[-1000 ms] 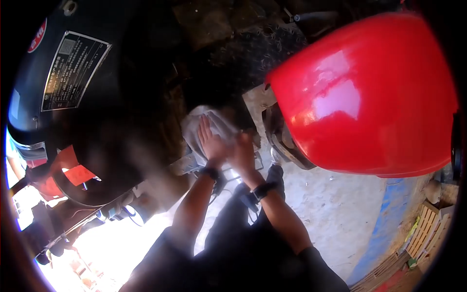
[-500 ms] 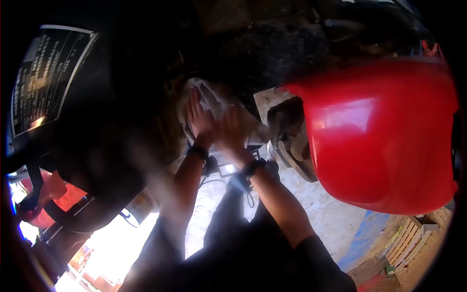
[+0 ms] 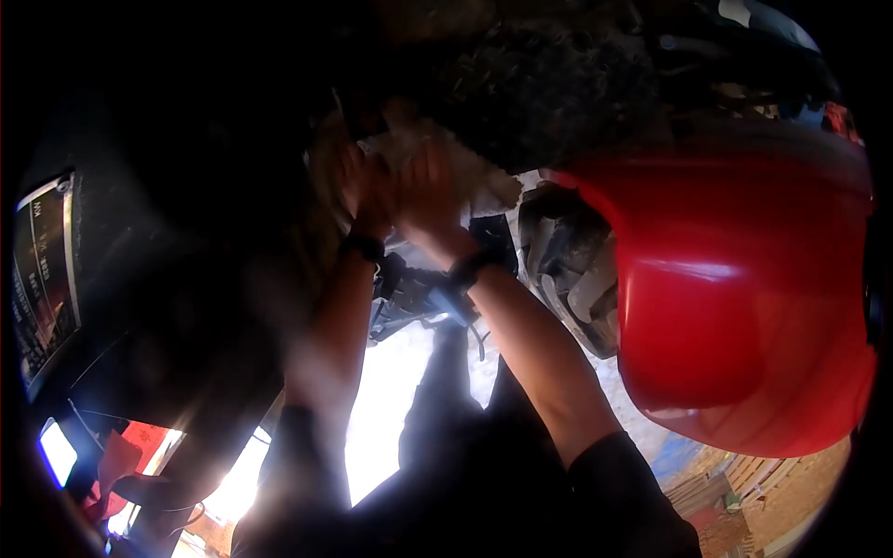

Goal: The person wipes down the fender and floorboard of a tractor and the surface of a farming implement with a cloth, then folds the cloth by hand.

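A pale, crumpled cloth-like sheet (image 3: 484, 181) lies under both hands, deep in the dark space of a machine. My left hand (image 3: 365, 191) rests on it with the fingers stretched upward. Close beside it, nearly touching, my right hand (image 3: 428, 200) lies flat on the same sheet, blurred by motion. Neither hand is closed around anything I can see. Dark bands circle both wrists, and a small blue-grey tag (image 3: 449, 305) with a cord hangs near the right one. The sheet's upper edge fades into shadow.
A large red curved panel (image 3: 735, 307) fills the right side, with a lugged tyre (image 3: 581, 270) beside it. A dark panel bearing a printed plate (image 3: 46, 279) stands at left. Wooden slats (image 3: 758, 479) lie on the ground at lower right.
The view has shifted, with the printed plate moving left and down. Both hands stay on the sheet, slightly lower and closer together in shadow; the right hand's fingers now reach further up.
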The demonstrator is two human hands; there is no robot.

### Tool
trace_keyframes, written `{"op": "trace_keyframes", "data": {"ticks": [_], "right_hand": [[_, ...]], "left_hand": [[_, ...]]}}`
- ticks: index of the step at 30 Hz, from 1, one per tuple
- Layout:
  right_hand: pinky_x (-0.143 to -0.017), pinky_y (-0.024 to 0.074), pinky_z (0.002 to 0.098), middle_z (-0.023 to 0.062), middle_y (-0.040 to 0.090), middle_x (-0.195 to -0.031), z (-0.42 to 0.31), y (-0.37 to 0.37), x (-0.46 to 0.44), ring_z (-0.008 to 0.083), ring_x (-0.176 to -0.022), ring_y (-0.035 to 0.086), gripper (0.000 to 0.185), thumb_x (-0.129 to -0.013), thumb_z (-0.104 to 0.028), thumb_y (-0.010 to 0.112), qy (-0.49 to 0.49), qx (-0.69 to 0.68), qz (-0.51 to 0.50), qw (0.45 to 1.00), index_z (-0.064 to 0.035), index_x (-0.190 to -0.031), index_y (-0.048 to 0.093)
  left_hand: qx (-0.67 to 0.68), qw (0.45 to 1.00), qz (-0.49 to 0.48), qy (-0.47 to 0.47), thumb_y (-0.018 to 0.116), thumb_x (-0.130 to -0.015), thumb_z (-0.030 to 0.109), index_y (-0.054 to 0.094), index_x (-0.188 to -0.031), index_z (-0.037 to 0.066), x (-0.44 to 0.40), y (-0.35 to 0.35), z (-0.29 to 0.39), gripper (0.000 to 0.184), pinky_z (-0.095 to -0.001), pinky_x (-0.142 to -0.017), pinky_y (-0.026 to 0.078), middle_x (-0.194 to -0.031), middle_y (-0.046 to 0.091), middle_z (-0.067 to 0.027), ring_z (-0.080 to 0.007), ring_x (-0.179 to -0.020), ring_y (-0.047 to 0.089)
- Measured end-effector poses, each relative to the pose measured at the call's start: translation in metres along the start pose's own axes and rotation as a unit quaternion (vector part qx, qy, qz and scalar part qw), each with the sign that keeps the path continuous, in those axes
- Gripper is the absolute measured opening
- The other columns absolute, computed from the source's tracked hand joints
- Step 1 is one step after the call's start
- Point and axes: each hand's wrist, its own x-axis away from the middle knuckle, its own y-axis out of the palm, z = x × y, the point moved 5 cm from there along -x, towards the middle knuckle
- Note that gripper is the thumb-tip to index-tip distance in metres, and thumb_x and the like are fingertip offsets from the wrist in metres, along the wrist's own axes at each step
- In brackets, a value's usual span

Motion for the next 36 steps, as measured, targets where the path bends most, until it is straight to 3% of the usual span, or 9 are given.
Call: {"op": "trace_keyframes", "data": {"ticks": [5,8,11,14,16,22,30,32,36], "right_hand": [[-0.119,0.0162,0.0522,0.0335,0.049,-0.133,-0.003,-0.009,-0.009,0.0436,-0.136,0.035,0.063,-0.095,-0.042,0.051,-0.002,0.020,0.008,1.000,0.0154,-0.120,0.056],[-0.119,0.0153,0.0517,0.0322,0.049,-0.135,-0.004,-0.010,-0.005,0.0428,-0.137,0.034,0.063,-0.095,-0.042,0.051,-0.014,0.041,0.018,0.999,0.0146,-0.121,0.057],[-0.119,0.0157,0.0499,0.0303,0.049,-0.137,0.001,-0.001,-0.008,0.0422,-0.137,0.034,0.062,-0.095,-0.042,0.051,-0.006,0.048,-0.009,0.999,0.0130,-0.123,0.057],[-0.119,0.0169,0.0482,0.0286,0.049,-0.139,-0.004,-0.006,-0.008,0.0411,-0.137,0.035,0.065,-0.095,-0.046,0.048,-0.086,0.022,0.022,0.996,0.0116,-0.125,0.056],[-0.118,0.0186,0.0475,0.0283,0.050,-0.138,-0.004,-0.019,-0.001,0.0402,-0.136,0.037,0.068,-0.097,-0.049,0.045,-0.058,0.068,-0.088,0.992,0.0120,-0.125,0.056],[-0.116,0.0218,0.0486,0.0293,0.056,-0.130,-0.008,-0.029,0.056,0.0398,-0.133,0.042,0.068,-0.098,-0.049,0.042,-0.044,0.044,0.011,0.998,0.0138,-0.118,0.060],[-0.113,0.0276,0.0536,0.0335,0.057,-0.122,-0.012,-0.050,0.136,0.0469,-0.124,0.047,0.064,-0.097,-0.045,0.047,-0.053,-0.035,-0.003,0.998,0.0170,-0.110,0.061],[-0.111,0.0303,0.0548,0.0348,0.055,-0.123,-0.014,-0.053,0.152,0.0483,-0.122,0.047,0.064,-0.097,-0.045,0.048,-0.054,-0.035,-0.011,0.998,0.0168,-0.110,0.059],[-0.110,0.0298,0.0574,0.0362,0.051,-0.125,-0.013,-0.051,0.159,0.0506,-0.122,0.045,0.066,-0.097,-0.046,0.047,-0.033,-0.037,-0.029,0.998,0.0168,-0.115,0.054]], "left_hand": [[-0.002,0.997,0.068,0.021,0.051,-0.085,0.035,0.065,-0.114,0.006,-0.005,-0.005,-0.003,0.043,-0.0476,-0.118,0.021,-0.136,0.047,-0.0219,-0.0373,-0.138,0.033],[-0.102,0.993,-0.062,-0.002,0.052,-0.084,0.043,0.061,-0.123,0.006,-0.006,0.000,-0.001,0.053,-0.0498,-0.119,0.018,-0.143,0.042,-0.0215,-0.0378,-0.139,0.031],[0.002,0.996,0.088,0.002,0.049,-0.089,0.046,0.056,-0.128,0.001,-0.005,-0.002,-0.005,0.060,-0.0488,-0.119,0.018,-0.151,0.031,-0.0255,-0.0387,-0.143,0.025],[-0.041,0.996,0.070,-0.028,0.049,-0.091,0.045,0.050,-0.137,0.003,-0.004,-0.020,-0.001,0.063,-0.0480,-0.120,0.016,-0.156,0.025,-0.0230,-0.0384,-0.145,0.021],[-0.004,0.988,0.145,-0.052,0.050,-0.091,0.044,0.049,-0.138,0.005,0.003,-0.023,0.003,0.061,-0.0487,-0.119,0.017,-0.157,0.022,-0.0212,-0.0409,-0.144,0.021],[0.090,0.984,0.143,-0.053,0.052,-0.088,0.038,0.052,-0.135,0.007,0.064,-0.027,0.013,0.056,-0.0494,-0.118,0.022,-0.159,0.019,-0.0199,-0.0436,-0.145,0.020],[0.217,0.961,0.126,-0.115,0.045,-0.089,0.028,0.048,-0.137,-0.003,0.139,-0.035,0.036,0.057,-0.0491,-0.121,0.017,-0.160,0.017,-0.0200,-0.0415,-0.147,0.017],[0.269,0.945,0.119,-0.142,0.043,-0.089,0.026,0.044,-0.139,-0.005,0.151,-0.021,0.034,0.059,-0.0485,-0.122,0.015,-0.162,0.013,-0.0185,-0.0401,-0.148,0.014],[0.083,0.989,0.054,-0.107,0.040,-0.088,0.018,0.015,-0.156,0.007,0.155,-0.011,0.039,0.073,-0.0418,-0.123,0.014,-0.163,0.009,-0.0170,-0.0360,-0.150,0.009]]}}
